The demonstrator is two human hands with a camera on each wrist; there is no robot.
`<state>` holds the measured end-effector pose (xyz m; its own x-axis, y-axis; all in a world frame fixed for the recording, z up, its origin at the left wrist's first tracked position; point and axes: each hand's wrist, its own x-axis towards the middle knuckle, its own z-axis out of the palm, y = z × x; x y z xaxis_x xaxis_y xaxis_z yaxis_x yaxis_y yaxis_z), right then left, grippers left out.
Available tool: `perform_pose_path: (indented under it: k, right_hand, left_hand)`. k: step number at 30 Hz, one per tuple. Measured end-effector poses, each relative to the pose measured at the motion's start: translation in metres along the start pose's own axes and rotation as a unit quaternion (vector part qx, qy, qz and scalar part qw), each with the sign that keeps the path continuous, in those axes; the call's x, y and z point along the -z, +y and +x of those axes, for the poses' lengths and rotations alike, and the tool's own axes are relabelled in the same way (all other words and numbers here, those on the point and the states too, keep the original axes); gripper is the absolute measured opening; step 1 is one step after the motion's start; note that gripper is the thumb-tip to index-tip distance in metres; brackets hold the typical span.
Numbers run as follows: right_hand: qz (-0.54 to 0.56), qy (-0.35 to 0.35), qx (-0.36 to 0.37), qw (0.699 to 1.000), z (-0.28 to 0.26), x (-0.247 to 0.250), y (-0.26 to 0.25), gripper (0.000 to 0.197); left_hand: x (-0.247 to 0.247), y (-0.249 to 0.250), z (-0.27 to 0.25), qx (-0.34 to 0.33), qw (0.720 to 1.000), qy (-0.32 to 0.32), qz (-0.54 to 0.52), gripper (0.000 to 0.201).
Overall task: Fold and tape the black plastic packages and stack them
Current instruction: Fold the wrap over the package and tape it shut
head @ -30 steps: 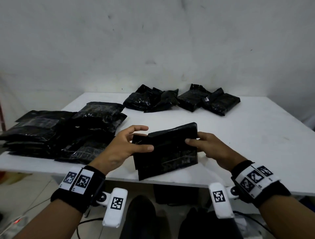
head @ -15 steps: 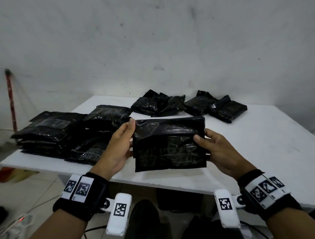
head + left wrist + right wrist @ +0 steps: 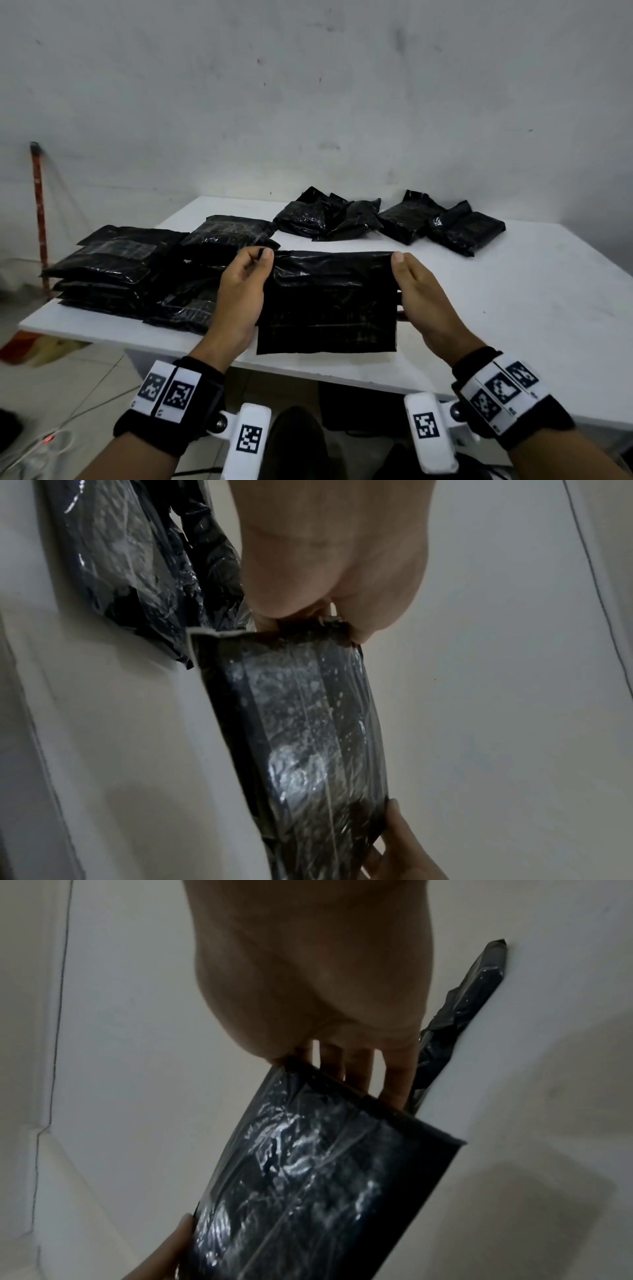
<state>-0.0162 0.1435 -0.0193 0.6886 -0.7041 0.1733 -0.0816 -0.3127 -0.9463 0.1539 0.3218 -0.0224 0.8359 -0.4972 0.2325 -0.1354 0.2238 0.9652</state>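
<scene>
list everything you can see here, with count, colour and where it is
held package: one, black, lifted above the table's near edge between both hands
stacked packages: a pile, count unclear, black, table's left side
loose packages: about four, black, crumpled, far side of the table
table: one, white, against the wall
pole: one, red, leaning on the wall at left
wrist bands: two, black with white markers
left hand: grips the package's left edge
right hand: grips its right edge

L hand [image 3: 329,561] grips black pkg [image 3: 308,737].
</scene>
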Motion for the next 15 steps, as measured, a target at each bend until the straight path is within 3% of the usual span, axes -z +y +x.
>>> perform_pose_path:
  k: [4, 10, 13, 15]
  right_hand:
    - [-0.075, 0.095, 0.049, 0.991, 0.004, -0.010, 0.000, 0.049]
    - [-0.082, 0.115, 0.058, 0.988, 0.002, -0.025, -0.005, 0.043]
    - [-0.073, 0.122, 0.056, 0.988, 0.002, -0.030, -0.008, 0.041]
    - [-0.067, 0.127, 0.052, 0.988, 0.002, -0.034, -0.006, 0.041]
  left_hand:
    - [0.004, 0.002, 0.000, -0.007, 1.000, 0.016, -0.011, 0.017]
    - [0.012, -0.004, 0.002, -0.031, 0.997, 0.050, 0.048, 0.026]
    - [0.025, -0.007, 0.000, 0.069, 0.997, 0.028, 0.010, 0.053]
    - [0.035, -0.010, -0.009, 0.152, 0.988, -0.003, -0.024, 0.053]
